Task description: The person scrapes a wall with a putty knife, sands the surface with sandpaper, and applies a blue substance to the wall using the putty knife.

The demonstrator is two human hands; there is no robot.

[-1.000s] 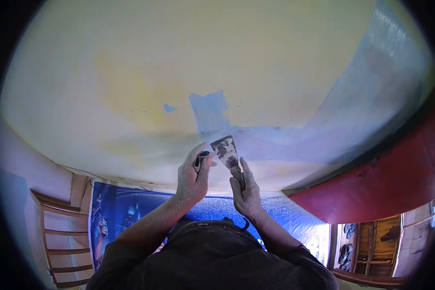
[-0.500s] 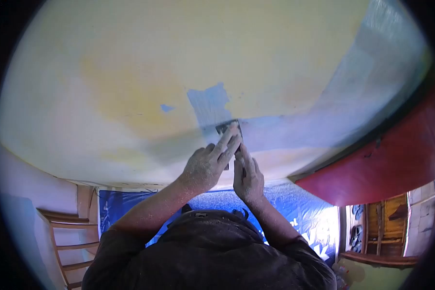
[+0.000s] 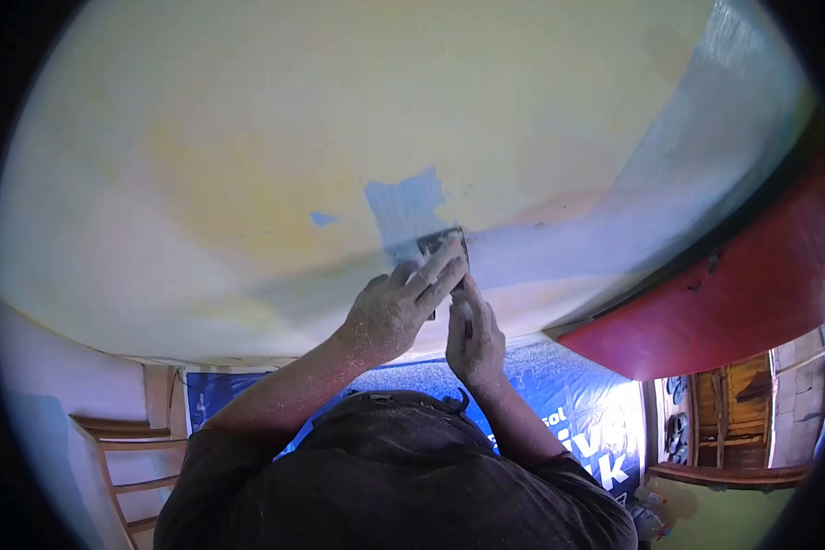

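Note:
A dark flat block (image 3: 462, 249) lies against the pale yellow and white wall (image 3: 275, 119), just below a blue-grey patch (image 3: 405, 213). Dusty and spread over the block, my left hand (image 3: 390, 312) presses it with its fingers pointing up and right. My right hand (image 3: 474, 335) is at the block's lower right end, its fingertips up against it and partly hidden behind the left fingers. A small blue spot (image 3: 323, 219) shows left of the patch.
Below the wall lies a blue printed sheet (image 3: 605, 431) dusted with powder. A red curved panel (image 3: 706, 302) hangs at the right. Wooden steps (image 3: 142, 445) stand at lower left. Footwear (image 3: 676, 435) sits beside a wooden doorway at lower right.
Both hands and the block appear slightly further right in view, along with the patch. The view has shifted a little, and more lettering shows on the blue sheet.

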